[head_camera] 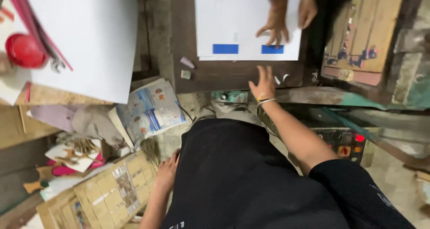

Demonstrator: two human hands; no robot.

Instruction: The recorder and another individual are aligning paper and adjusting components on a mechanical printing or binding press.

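We see the sheet (233, 23) lying flat on the tabletop (224, 77) at 12 o'clock, apparently placed. Our right hand (264, 83) hovers released at its near edge; left hand (166, 171), at 7 o'clock, rests empty. A co-worker's hands (275, 27) press the sheet.

A crumpled blue-and-white package (151, 110) lies left of the body; below it sits a tan printed carton (105, 195).
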